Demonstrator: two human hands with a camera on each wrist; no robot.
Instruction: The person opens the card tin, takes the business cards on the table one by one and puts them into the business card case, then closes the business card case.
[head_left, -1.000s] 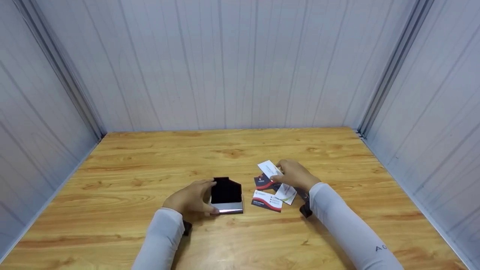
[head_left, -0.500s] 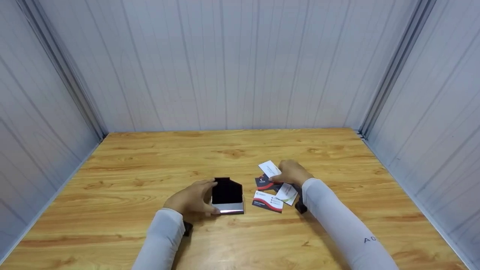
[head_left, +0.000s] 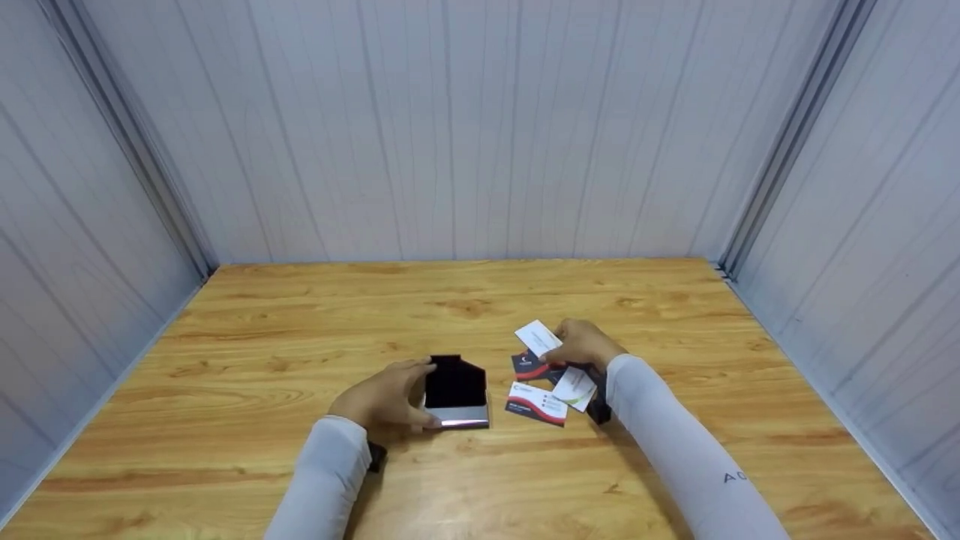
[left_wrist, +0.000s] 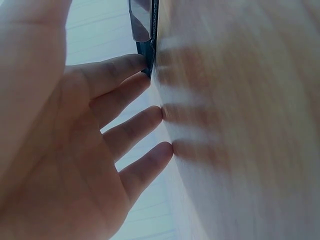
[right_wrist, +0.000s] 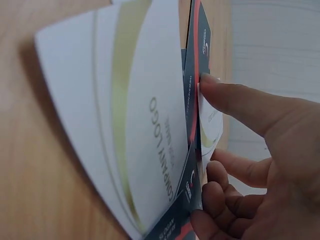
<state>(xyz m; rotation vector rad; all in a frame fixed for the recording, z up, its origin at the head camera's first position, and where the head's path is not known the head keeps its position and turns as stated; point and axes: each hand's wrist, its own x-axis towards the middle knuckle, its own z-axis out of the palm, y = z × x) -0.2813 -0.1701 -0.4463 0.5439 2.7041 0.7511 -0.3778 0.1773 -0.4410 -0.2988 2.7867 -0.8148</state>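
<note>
On the table lies an opened business card case point(head_left: 456, 384) with a black inside and a shiny metal front strip. My left hand point(head_left: 379, 395) holds it at its left side, thumb at the near corner, forefinger at the far one. In the left wrist view, two fingertips touch the dark case edge point(left_wrist: 145, 52) and two others rest at the tabletop. My right hand point(head_left: 587, 346) pinches a white business card point(head_left: 535, 337) between thumb and forefinger, low over the pile. The remaining right fingers curl beside dark cards in the right wrist view.
Around the right hand lie a dark card with a red stripe point(head_left: 528, 366), a white card with a green-gold curve point(head_left: 576, 388) and a white card with a red and dark wave point(head_left: 536, 403). Panelled walls point(head_left: 480, 135) border the wooden table point(head_left: 465, 480).
My right wrist and forearm have swung to the left, while the thumb and fingertips stay by the white card. The left hand and the case keep their places.
</note>
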